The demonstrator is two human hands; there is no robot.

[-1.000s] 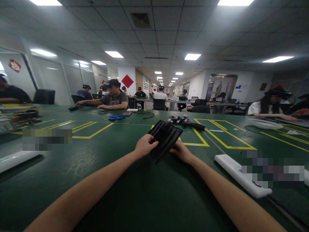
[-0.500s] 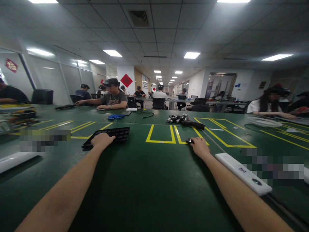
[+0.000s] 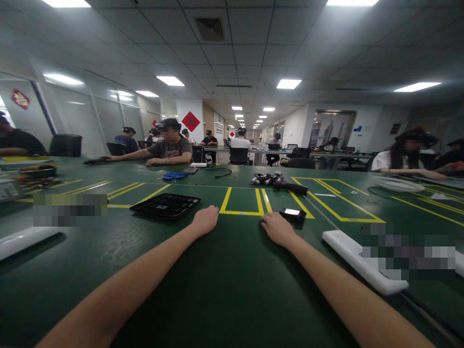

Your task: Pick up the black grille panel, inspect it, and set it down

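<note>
My left hand (image 3: 206, 219) rests low over the green table just right of a black, shallow, tray-like panel (image 3: 166, 206) with a gridded inside, apart from it. Its fingers point forward and inward, loosely open, partly hidden by the back of the hand. My right hand (image 3: 278, 228) is low over the table, fingers slightly apart and nothing visible in them. Close to its right side lies a small black box-shaped part (image 3: 293, 214) with a white label on top. The panel lies flat, with neither hand on it.
Yellow tape outlines (image 3: 241, 213) mark the green table. Behind the right hand lie a bundle of cables (image 3: 266, 178) and a black handled tool (image 3: 292, 186). A white power strip (image 3: 357, 258) stands right, another white strip (image 3: 27, 239) left. Blue gloves (image 3: 174, 175) lie farther back. Several people sit around.
My left hand has let go of the black panel and moved right; the panel now lies flat. My right hand has let go of the small black part and drawn left, toward me.
</note>
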